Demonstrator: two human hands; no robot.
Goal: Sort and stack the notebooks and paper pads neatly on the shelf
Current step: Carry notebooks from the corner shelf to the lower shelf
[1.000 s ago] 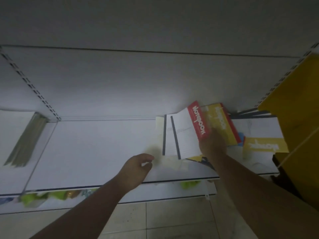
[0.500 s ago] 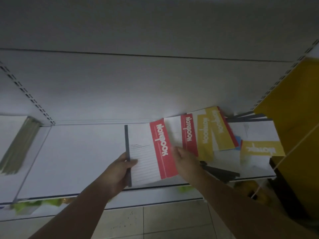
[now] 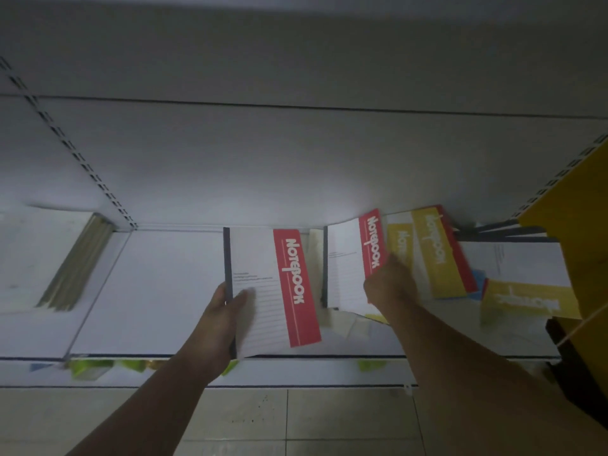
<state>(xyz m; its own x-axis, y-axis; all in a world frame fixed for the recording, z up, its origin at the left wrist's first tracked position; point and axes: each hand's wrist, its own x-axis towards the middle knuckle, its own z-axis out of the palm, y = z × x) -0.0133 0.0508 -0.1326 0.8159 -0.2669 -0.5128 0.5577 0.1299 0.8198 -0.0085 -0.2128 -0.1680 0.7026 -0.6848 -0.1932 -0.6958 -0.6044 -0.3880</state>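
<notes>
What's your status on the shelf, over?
Left hand grips red notebook by spine. Right hand at second red notebook, grip unclear. Yellow notebooks jumbled right.

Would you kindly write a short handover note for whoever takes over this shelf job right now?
Left grip holds a red-band notebook by its dark spine, over the bare middle of the shelf.
Right grip rests on a second red-band notebook in the jumbled pile; hold unclear.
Yellow-band notebooks lie fanned and askew at right.
Done: one red notebook apart from the pile.
Left: set it down, stack the rest by colour.
</notes>
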